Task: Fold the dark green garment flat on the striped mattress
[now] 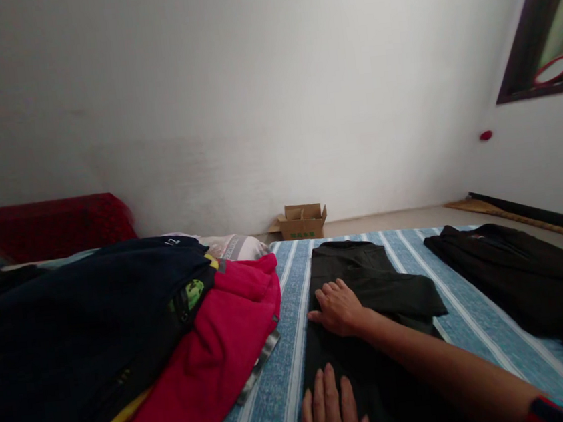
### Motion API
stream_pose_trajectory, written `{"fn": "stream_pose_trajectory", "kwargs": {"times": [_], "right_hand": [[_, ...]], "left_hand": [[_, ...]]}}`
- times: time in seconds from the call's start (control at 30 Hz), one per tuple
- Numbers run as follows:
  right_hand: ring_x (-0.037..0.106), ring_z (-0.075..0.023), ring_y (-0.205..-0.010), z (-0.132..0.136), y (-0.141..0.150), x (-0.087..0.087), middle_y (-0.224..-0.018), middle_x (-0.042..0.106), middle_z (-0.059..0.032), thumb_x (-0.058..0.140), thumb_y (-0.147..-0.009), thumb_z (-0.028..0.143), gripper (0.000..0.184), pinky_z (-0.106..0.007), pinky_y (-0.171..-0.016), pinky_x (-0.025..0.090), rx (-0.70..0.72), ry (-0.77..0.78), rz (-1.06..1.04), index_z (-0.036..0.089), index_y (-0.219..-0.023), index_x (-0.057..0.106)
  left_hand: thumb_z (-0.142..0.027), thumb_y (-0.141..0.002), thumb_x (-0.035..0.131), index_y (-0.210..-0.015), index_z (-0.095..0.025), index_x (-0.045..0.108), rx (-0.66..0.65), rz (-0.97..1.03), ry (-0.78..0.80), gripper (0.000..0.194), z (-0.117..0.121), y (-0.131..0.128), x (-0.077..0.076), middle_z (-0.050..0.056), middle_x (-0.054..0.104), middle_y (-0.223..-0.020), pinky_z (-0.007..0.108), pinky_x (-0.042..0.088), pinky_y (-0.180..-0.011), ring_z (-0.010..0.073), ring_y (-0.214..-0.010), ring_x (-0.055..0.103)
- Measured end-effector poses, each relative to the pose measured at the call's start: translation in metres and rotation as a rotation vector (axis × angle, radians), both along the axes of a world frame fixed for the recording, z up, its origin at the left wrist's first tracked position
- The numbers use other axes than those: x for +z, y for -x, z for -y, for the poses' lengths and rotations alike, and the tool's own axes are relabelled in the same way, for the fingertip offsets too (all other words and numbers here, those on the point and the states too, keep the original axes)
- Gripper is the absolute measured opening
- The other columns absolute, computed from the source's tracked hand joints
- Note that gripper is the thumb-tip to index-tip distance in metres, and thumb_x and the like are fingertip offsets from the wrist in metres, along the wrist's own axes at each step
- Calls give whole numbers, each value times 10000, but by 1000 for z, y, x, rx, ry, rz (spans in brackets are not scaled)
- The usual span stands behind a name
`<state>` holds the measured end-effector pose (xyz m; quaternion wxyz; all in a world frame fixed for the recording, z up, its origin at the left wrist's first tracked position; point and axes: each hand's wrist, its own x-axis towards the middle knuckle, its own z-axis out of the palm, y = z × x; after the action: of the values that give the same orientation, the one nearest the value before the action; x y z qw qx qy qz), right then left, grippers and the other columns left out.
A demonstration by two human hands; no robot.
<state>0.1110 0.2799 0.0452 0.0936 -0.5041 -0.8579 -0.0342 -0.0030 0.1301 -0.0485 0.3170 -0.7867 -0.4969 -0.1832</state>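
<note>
Here, your left hand (330, 414) lies flat, fingers slightly spread, gripping nothing, on the dark garment (366, 376) atop the striped sheet (293, 287); farther up, your right hand (339, 309) rests, fingers bent, whether pinching fabric I cannot tell.

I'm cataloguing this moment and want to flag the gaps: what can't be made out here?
All in the head view:
Left hand: wrist, cut off by the bottom edge.
Right hand: palm, and whether it pinches anything, hidden by the back of the hand.
Black garment: near end, cut off by the bottom edge.
Pink garment: left part, hidden under the navy garment.
Cardboard box: green print, too small and blurred to read.
</note>
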Motion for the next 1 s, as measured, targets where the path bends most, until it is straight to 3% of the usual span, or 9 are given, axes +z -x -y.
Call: {"fn": "stream_pose_trajectory", "kwargs": {"times": [0.1,0.3,0.43,0.6,0.77,1.0], "right_hand": [[520,-288,-1052,28,0,-8,-1058,611,-154,355,-895,581,536,-424,-972,284,86,6,3,136,-1068,598],[374,-322,-1261,42,-6,-15,-1334,451,-209,323,-918,547,584,-456,-1011,278,13,76,-54,102,-1251,504],[405,-290,-1248,58,-13,-10,-1305,501,-155,352,-929,492,481,-439,-1043,259,6,73,-120,158,-1218,541],[451,-256,-1211,86,-32,-3,-1292,521,-132,376,-936,411,402,-400,-1035,296,80,129,-189,164,-1182,576],[548,-194,-1055,115,-70,7,-1134,608,-83,408,-927,351,307,-280,-925,392,-24,26,-322,191,-1074,626],[554,-219,-977,144,-118,-1,-1042,607,-88,463,-878,254,213,-291,-832,418,-229,5,-216,196,-1004,625]], "left_hand": [[-284,-775,496,-1166,-209,589,21,40,20,408,4,-3,8,96,612,-1217,370,483,-837,252,-1082,577],[-297,-825,451,-1162,-223,608,53,132,103,378,11,-11,19,77,606,-1235,383,492,-870,246,-1122,562],[-322,-846,435,-1218,-211,583,102,194,275,416,15,-16,26,88,557,-1298,421,457,-946,261,-1195,507],[-375,-880,390,-1313,-182,497,158,231,514,486,18,-23,45,114,431,-1404,471,350,-1048,272,-1299,386],[-452,-906,319,-1382,-213,396,146,220,657,538,20,-22,59,110,285,-1485,479,243,-1095,261,-1376,226],[-523,-914,251,-1415,-203,332,133,183,708,600,19,-22,65,131,218,-1509,473,195,-1100,271,-1392,167]]}}
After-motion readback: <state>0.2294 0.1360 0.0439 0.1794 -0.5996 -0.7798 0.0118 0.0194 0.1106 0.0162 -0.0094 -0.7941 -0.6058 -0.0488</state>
